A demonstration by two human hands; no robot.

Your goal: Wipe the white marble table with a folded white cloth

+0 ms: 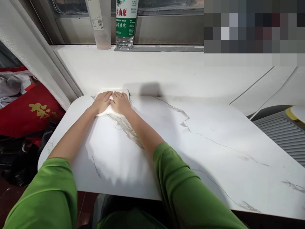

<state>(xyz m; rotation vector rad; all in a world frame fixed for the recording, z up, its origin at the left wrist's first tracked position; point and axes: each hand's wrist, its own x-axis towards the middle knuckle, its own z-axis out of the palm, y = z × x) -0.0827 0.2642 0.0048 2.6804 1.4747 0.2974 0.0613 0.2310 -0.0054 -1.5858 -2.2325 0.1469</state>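
Observation:
A folded white cloth lies at the far left of the white marbled table, against the wall. My left hand rests flat on the cloth's left part, fingers stretched out and pointing toward the right. Beside it, my right hand presses flat on the right part, its fingers extended away from me. The two hands touch or nearly touch at the thumbs. Much of the cloth is hidden under the palms.
On the sill stand a clear plastic cup and a water bottle. A red bag with gold print sits left of the table. A grey ribbed object and a thin cable are at the right.

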